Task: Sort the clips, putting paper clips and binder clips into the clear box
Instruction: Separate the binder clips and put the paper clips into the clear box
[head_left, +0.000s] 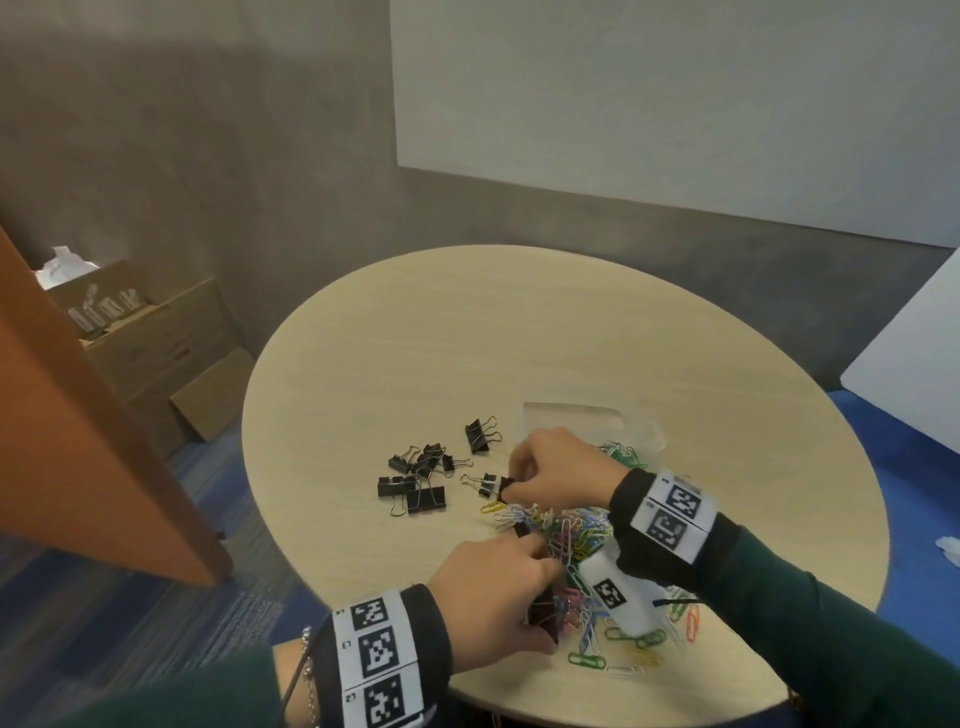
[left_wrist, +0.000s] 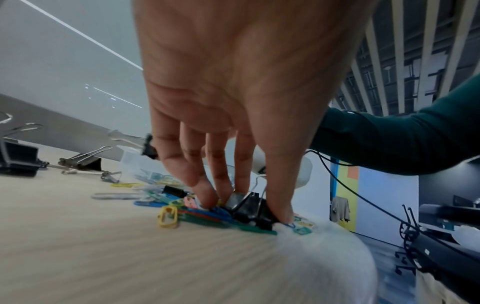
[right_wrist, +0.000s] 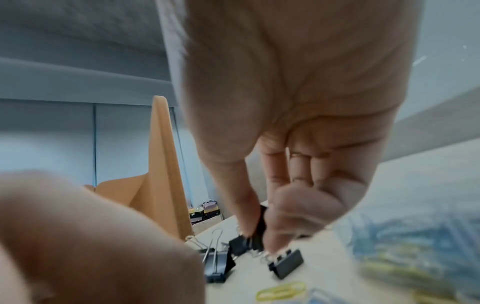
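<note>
Nearby, loose binder clips (head_left: 415, 480) beside paper clips (head_left: 576, 530).

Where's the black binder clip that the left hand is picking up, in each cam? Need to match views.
Head: the binder clip is low centre, under the left hand, at the near edge of the paper clip pile.
Left wrist: centre, pinched between thumb and fingers.
Right wrist: not in it; a blurred hand fills that corner.
Shared landmark: the coloured paper clip pile, blurred in the right wrist view.
</note>
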